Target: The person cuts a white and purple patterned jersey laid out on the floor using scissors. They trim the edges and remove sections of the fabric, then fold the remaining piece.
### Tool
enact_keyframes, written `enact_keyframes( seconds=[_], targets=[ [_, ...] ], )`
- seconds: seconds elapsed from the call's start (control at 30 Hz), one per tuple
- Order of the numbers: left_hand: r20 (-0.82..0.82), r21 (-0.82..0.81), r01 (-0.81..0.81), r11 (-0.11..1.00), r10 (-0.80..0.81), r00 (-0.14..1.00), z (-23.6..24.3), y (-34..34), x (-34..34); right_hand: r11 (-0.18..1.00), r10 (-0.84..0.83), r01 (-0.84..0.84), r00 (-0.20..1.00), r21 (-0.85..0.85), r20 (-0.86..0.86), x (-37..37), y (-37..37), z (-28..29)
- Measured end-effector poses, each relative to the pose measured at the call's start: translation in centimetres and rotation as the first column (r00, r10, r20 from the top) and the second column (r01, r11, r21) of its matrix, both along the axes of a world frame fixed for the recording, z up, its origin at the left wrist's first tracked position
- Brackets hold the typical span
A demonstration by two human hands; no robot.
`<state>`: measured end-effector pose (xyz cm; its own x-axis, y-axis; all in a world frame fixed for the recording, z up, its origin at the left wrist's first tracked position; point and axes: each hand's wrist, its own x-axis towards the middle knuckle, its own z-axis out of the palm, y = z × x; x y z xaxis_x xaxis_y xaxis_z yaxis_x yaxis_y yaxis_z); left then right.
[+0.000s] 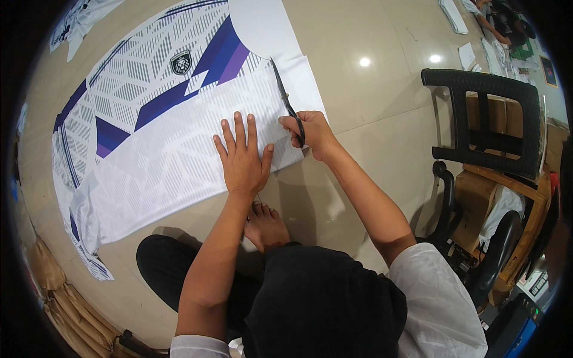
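Flattened under the spread fingers of the left hand [242, 158], the printed fabric [161, 149] is met just beside by scissors [285, 98] gripped in the closed right hand [311, 132], blades pointing away.

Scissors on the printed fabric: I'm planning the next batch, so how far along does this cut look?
Early, as far as the view shows. Done: the fabric lies spread on the floor. In hand: the left hand presses it flat, the right hand works the scissors along its right edge. Left: the printed shape's long curved outline looks uncut.
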<state>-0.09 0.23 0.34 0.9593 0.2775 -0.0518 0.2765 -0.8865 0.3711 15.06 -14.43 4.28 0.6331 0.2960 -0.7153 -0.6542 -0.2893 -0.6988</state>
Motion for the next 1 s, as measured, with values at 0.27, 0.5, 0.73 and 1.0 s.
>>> enact_keyframes(
  seconds=[0.27,0.5,0.73,1.0],
  targets=[
    [0.002,-0.019,-0.001,1.0,0.001,1.0,0.2,-0.1,0.1,1.0,0.002,-0.002,1.0,0.009,-0.016,0.0,-0.2,-0.2],
    [-0.02,-0.026,-0.009,1.0,0.008,1.0,0.2,0.0,0.0,0.996,0.09,-0.091,0.995,-0.014,-0.029,1.0,-1.6,1.2],
    [-0.003,-0.023,-0.012,1.0,0.012,1.0,0.2,-0.1,0.2,0.888,0.412,-0.404,0.911,-0.221,-0.012,8.1,-6.8,2.7],
    [0.009,-0.038,-0.014,0.999,0.014,1.0,0.4,0.4,-0.2,0.767,0.601,-0.597,0.797,-0.236,-0.066,12.4,-4.9,4.1]
  ],
)
